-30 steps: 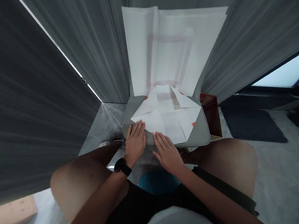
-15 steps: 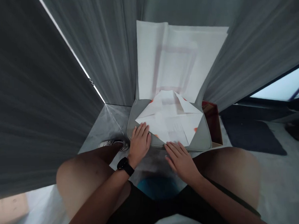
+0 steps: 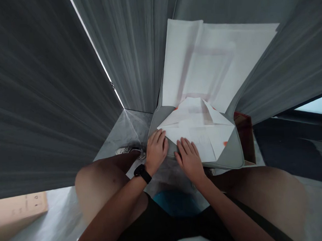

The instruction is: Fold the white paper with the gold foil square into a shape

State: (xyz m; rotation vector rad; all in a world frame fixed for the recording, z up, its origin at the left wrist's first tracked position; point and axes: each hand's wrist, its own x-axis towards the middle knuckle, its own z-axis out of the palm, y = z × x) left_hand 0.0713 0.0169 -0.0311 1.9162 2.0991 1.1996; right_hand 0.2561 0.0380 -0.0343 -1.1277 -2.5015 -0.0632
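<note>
A folded sheet of white paper [image 3: 194, 133] with small orange patches lies on the grey chair seat [image 3: 232, 154], its creases and pointed corners showing. My left hand [image 3: 156, 151], with a black watch on the wrist, rests its extended fingers at the left corner of the paper. On the near left edge lies my right hand [image 3: 190, 160], palm down with fingers stretched out flat. Neither hand is gripping anything. Against the backrest leans a larger white sheet [image 3: 217, 62] with faint bands across it.
Grey curtains [image 3: 129, 46] hang close on both sides. A reddish box [image 3: 245, 130] stands right of the chair, and a dark mat [image 3: 290, 149] lies farther right. A cardboard box [image 3: 22, 212] is at lower left. Something blue [image 3: 177, 203] shows below, between my legs.
My view has turned slightly left, so the scene sits farther right. My right hand has slid left along the paper's near edge, closer to my left hand.
</note>
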